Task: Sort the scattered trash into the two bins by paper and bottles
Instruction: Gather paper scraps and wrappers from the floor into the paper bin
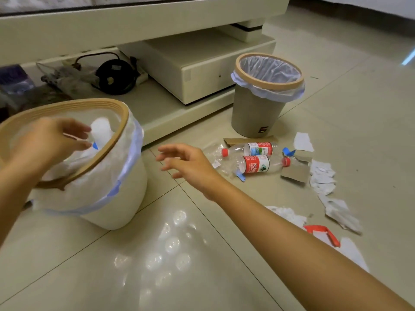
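Two plastic bottles (251, 159) lie on the floor among paper scraps (321, 176), near the far bin (258, 113). The right hand (190, 167) hovers, fingers spread. The left hand (49, 142) pinches white paper over the near bin (107, 198). Most sorting remains.

A glossy tiled floor beside a low cream cabinet

The pale floor (170, 254) shows thin dark grout lines and round reflections of ceiling lights. Behind it, the cream cabinet (202, 70) has a closed drawer, and to the drawer's left its low shelf holds a coiled black cable (114, 76) and clear plastic wrappers (65, 79).
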`<state>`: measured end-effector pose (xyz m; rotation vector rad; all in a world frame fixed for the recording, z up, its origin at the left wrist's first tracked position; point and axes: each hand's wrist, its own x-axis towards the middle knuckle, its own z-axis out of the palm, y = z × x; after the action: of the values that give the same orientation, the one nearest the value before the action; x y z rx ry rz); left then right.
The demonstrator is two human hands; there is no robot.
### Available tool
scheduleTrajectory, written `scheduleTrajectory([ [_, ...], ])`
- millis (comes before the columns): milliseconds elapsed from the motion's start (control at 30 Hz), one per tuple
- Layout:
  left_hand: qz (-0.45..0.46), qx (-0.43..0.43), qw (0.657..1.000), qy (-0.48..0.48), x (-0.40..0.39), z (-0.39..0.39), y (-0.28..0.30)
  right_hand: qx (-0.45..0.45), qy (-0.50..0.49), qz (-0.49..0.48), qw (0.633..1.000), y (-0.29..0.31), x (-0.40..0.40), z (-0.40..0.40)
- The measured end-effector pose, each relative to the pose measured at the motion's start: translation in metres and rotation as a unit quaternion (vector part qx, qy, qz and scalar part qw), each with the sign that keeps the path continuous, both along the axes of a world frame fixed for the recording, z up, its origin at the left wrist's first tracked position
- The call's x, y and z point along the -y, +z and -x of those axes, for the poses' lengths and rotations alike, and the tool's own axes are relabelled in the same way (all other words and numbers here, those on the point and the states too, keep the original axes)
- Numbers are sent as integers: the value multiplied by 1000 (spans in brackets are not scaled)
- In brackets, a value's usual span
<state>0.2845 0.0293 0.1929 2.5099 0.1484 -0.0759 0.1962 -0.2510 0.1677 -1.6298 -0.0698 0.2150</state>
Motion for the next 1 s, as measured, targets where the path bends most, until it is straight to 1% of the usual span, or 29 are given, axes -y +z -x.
scheduleTrajectory([
  [33, 9, 34, 999, -9, 18, 2, 9, -10, -14, 13, 1000, -10, 16, 4],
  [100, 10, 81, 995, -64, 58, 6, 17, -35, -45, 38, 998, -29, 50, 16],
  [133, -20, 91, 991, -97, 79, 9, 15, -50, -62, 48, 996, -38, 66, 23],
  [167, -75, 112, 983, -125, 102, 13, 14, -63, -78, 60, 993, -46, 82, 30],
  [200, -146, 145, 967, -148, 126, 18, 12, -75, -91, 71, 991, -54, 98, 38],
  [233, -188, 184, 950, -168, 149, 24, 8, -85, -101, 81, 988, -61, 112, 46],
  [267, -190, 202, 941, -194, 170, 29, 0, -94, -109, 89, 986, -68, 126, 53],
  [300, -175, 184, 941, -222, 193, 36, -10, -103, -117, 98, 983, -73, 140, 61],
  [333, -146, 135, 948, -248, 214, 42, -25, -111, -125, 108, 980, -78, 153, 68],
  [400, -89, -6, 953, -289, 259, 58, -59, -122, -148, 119, 974, -87, 178, 84],
  [433, -72, -64, 946, -310, 280, 69, -76, -123, -162, 122, 971, -91, 190, 93],
  [467, -67, -103, 937, -328, 298, 80, -93, -122, -181, 125, 968, -96, 202, 102],
  [533, -75, -144, 920, -357, 328, 100, -124, -121, -230, 139, 956, -107, 225, 121],
  [633, -72, -168, 906, -382, 364, 129, -160, -158, -301, 149, 929, -127, 255, 149],
  [700, -76, -166, 901, -393, 382, 144, -177, -177, -313, 162, 919, -139, 267, 165],
  [767, -73, -162, 902, -394, 395, 156, -190, -157, -294, 241, 911, -151, 277, 178],
  [833, -64, -162, 907, -385, 406, 165, -198, -135, -252, 335, 898, -161, 286, 189],
  [900, -53, -168, 910, -375, 415, 171, -206, -135, -222, 358, 897, -168, 292, 195],
  [1000, -43, -175, 916, -359, 425, 180, -217, -167, -197, 379, 888, -180, 295, 201],
])
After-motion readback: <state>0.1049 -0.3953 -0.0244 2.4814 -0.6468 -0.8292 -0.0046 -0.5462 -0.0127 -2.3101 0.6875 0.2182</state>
